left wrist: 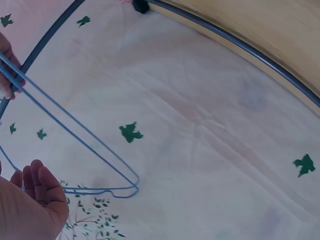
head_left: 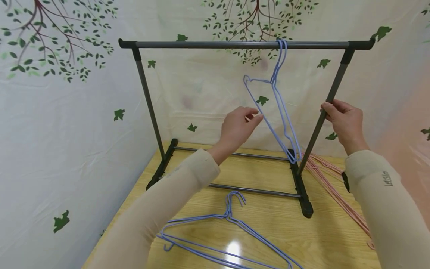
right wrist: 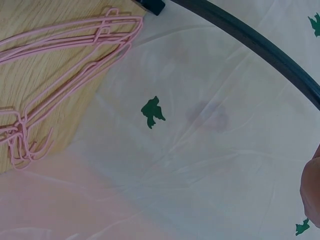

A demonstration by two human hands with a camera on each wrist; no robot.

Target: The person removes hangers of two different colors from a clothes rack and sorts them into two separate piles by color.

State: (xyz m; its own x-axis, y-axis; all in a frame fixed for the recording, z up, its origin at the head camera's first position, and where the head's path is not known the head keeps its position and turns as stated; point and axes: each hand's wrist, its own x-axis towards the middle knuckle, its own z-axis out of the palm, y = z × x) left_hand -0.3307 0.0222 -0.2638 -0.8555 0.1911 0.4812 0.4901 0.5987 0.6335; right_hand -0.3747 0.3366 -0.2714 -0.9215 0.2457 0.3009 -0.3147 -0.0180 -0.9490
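Observation:
Two blue hangers (head_left: 282,102) hang close together from the top bar of a black garment rack (head_left: 215,45), right of its middle. Beside their lower wire is my left hand (head_left: 239,125), its fingers loosely bent; in the left wrist view this hand (left wrist: 37,200) holds nothing between fingers and palm. Whether a fingertip touches the wire I cannot tell. My right hand (head_left: 346,118) grips the rack's right post (head_left: 315,134) partway up, thumb in front. Only a bit of the right hand (right wrist: 311,192) shows at the edge of the right wrist view.
Several more blue hangers (head_left: 230,220) lie on the wooden table (head_left: 262,220) in front of the rack. Pink hangers (head_left: 336,194) are heaped right of the rack's base, also seen as a pink pile (right wrist: 75,45) in the right wrist view. A leaf-printed cloth (head_left: 84,149) stands behind.

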